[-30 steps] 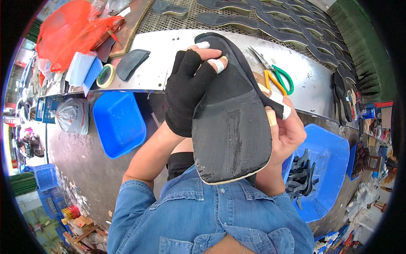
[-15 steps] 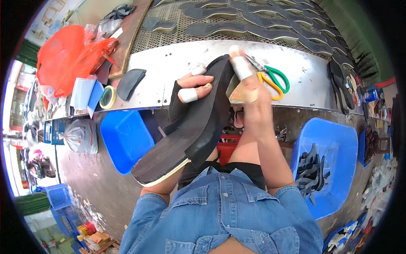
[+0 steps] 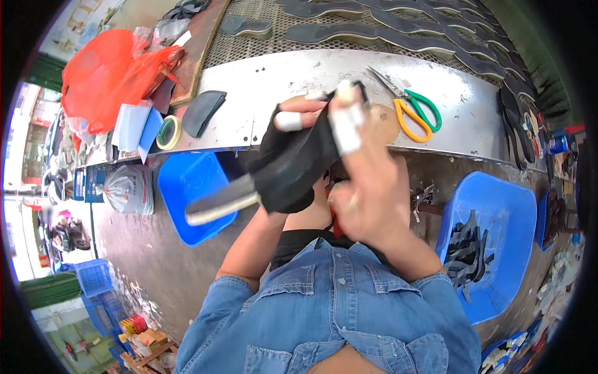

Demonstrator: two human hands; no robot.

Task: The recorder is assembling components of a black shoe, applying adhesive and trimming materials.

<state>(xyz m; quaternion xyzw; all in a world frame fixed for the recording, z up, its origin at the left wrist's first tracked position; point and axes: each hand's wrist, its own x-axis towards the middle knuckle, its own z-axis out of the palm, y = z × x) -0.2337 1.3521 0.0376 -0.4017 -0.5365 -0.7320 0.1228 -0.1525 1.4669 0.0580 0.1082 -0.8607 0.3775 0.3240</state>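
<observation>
Over the front edge of the bench, my left hand (image 3: 298, 115), its fingers wrapped with white tape, grips a shoe sole (image 3: 223, 201). The sole slants down to the left and has a pale edge. Thin black sheet material (image 3: 289, 177) is folded around its middle and far part. My right hand (image 3: 370, 181) lies against the far right end of that black material, a taped finger on it. Motion smears the right hand, so its grip is unclear. Scissors (image 3: 416, 117) with green and yellow handles lie right of my hands.
Rows of dark soles (image 3: 336, 31) rest on a mesh surface behind the metal bench (image 3: 464, 93). Black pieces (image 3: 204, 113), a tape roll (image 3: 168, 133) and a red bag (image 3: 103, 87) sit left. Blue tubs stand below on the left (image 3: 187, 181) and right (image 3: 514, 218), the right one holding black scraps.
The sole has turned in my left hand, and the black material now wraps over more of it. My right hand has moved down and toward me, its taped finger still at the far end.
</observation>
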